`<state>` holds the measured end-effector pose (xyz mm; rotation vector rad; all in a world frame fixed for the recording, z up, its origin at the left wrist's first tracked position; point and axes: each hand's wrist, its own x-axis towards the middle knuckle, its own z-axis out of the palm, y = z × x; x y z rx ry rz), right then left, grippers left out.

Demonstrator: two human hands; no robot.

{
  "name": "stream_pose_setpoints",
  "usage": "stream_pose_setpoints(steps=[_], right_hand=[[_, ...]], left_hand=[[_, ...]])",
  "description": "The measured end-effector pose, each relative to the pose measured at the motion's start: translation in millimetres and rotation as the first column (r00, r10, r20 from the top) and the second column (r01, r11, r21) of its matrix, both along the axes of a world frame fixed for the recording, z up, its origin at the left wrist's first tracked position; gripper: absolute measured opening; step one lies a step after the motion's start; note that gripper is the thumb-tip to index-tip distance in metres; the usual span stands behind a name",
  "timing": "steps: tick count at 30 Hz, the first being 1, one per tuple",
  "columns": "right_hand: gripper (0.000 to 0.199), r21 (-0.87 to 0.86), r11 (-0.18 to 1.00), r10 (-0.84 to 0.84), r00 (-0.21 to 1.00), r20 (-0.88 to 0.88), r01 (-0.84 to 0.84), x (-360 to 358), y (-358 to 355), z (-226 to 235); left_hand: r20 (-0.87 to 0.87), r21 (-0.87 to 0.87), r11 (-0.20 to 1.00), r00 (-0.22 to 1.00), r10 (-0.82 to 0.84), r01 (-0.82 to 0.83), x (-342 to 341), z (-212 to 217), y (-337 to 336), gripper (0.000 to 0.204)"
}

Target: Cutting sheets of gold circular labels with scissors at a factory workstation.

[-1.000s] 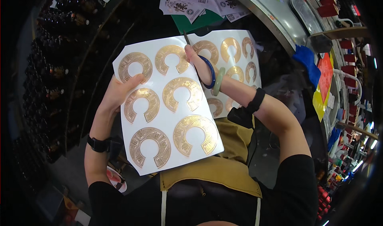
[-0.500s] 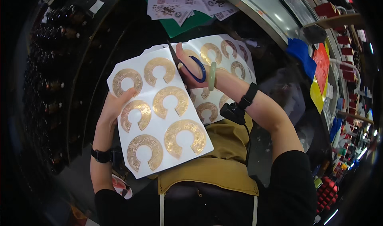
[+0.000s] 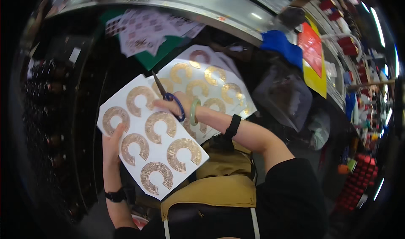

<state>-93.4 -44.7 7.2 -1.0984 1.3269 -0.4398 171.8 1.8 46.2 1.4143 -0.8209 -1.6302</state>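
Here we have the white sheet (image 3: 143, 129) of gold open rings, tilted above the lap, the left hand (image 3: 112, 146) pinching its left edge, thumb on the face, fingers tucked behind. Over at the far right edge, the right hand (image 3: 183, 102) grips the blue-handled scissors (image 3: 159, 86), blades pointing away; we cannot tell how its underside fingers curl. We'd call this sheet light, thin and springy, probably slick, its gold easily scuffed, so we'd favour the plain white margins. Watch those edges: the lower corner overlaps the apron (image 3: 209, 192) in view, contact unclear; a second sheet (image 3: 211, 89) and the right forearm crowd the right, with the green mat (image 3: 154, 57) beyond, so we judge leftward roomier.
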Motion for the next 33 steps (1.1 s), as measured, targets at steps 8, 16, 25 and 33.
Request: stream_pose_setpoints(steps=[8, 16, 25, 33], right_hand=[[0.051, 0.059, 0.976, -0.216, 0.883, 0.417, 0.211, -87, 67, 59], [0.032, -0.062, 0.485, -0.665, 0.414, 0.622, 0.872, -221, 130, 103], [0.018, -0.146, -0.443, -0.716, -0.251, 0.651, 0.885, -408, 226, 121], [0.021, -0.172, -0.694, -0.559, -0.373, 0.740, 0.699, -548, 236, 127]], left_hand=[[-0.048, -0.079, 0.958, 0.959, -0.281, 0.276, -66, 13, -42, 0.048], [0.029, -0.288, 0.753, 0.791, -0.611, 0.592, -153, -11, -87, 0.066], [0.883, 0.006, 0.726, 0.337, -0.326, 0.687, -135, -93, -101, 0.078], [0.962, 0.095, 0.587, 0.078, -0.262, 0.804, -148, -94, -108, 0.100]])
